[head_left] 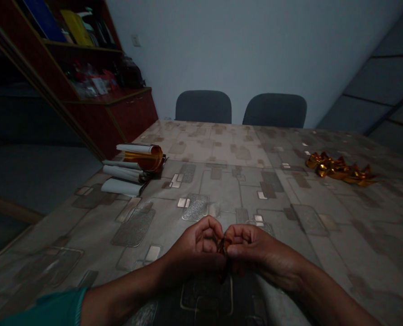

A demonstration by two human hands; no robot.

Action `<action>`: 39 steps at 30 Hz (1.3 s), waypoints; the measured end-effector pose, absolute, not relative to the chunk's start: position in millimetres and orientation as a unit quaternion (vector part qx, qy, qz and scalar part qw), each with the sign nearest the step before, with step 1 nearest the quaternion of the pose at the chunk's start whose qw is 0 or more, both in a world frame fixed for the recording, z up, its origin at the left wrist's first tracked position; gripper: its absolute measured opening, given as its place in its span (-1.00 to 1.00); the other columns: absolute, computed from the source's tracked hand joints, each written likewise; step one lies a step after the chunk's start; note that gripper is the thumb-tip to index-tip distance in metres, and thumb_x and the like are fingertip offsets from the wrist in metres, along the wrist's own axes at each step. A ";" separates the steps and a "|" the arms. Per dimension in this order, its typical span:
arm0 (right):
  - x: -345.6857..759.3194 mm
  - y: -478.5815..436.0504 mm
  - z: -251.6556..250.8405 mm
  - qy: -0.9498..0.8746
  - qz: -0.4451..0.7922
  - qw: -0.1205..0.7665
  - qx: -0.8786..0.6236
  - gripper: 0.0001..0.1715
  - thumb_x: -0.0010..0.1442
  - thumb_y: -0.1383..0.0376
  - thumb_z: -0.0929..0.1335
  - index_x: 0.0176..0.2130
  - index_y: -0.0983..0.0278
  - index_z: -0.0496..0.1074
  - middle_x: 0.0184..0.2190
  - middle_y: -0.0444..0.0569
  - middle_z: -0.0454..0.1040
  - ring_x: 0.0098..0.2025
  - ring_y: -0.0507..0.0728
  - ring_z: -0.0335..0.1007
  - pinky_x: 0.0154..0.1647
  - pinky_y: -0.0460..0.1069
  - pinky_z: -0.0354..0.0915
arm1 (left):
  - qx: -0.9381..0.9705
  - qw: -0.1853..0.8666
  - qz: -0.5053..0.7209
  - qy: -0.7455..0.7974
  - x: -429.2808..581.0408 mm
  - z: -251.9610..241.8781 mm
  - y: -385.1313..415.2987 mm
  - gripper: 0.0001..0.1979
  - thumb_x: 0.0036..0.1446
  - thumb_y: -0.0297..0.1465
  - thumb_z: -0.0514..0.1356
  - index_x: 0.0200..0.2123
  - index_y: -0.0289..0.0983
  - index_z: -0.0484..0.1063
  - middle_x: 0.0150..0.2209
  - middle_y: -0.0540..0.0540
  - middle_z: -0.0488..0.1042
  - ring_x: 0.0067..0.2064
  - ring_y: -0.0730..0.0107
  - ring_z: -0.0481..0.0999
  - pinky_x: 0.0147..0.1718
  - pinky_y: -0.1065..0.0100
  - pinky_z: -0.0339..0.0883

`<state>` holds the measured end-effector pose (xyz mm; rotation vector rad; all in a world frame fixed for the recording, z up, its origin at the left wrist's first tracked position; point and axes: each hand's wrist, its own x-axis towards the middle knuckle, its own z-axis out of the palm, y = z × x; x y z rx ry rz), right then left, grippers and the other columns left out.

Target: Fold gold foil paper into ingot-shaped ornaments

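Observation:
Close to the near side of the patterned table, my left hand [204, 244] and my right hand [252, 246] meet, fingertips nearly touching. Both pinch a small piece of folded gold foil paper [222, 248], dark orange and mostly hidden by the fingers. Farther off to the right lies a row of folded shiny gold paper pieces [340, 170]. Over on the left rests a stack of bent gold and white foil sheets [143, 165], curled over with their white backs showing.
The table [218, 185] has a plastic-looking cover with rounded rectangles. Two grey chairs [203, 107] stand at its far edge, before a pale wall. A red-brown cabinet [133, 113] with shelves of items is at the back left.

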<state>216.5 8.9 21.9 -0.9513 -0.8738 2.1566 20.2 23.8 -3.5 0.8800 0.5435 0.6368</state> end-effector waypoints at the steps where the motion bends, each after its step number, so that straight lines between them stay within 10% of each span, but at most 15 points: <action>1: 216.7 9.1 21.6 -0.329 0.816 0.309 -0.361 -0.61 -0.12 0.26 0.62 -0.42 0.36 0.43 -0.54 -0.14 0.47 -0.57 -0.07 0.34 -0.54 -0.17 0.19 | 0.411 0.821 0.303 0.255 20.3 -3.4 23.8 -0.55 -0.08 -0.39 0.47 -0.27 -0.25 0.25 -0.34 0.03 0.48 -0.49 0.59 0.49 -0.54 0.57 0.32; 39: 215.0 10.9 10.7 -0.344 0.820 0.307 -0.338 -0.60 0.00 0.20 0.59 -0.33 0.34 0.40 -0.46 -0.12 0.50 -0.47 -0.02 0.44 -0.42 -0.13 0.29 | 0.419 0.791 0.312 0.320 27.5 8.5 22.4 -0.50 -0.12 -0.25 0.47 -0.35 -0.23 0.18 -0.43 0.10 0.41 -0.54 0.59 0.42 -0.56 0.53 0.30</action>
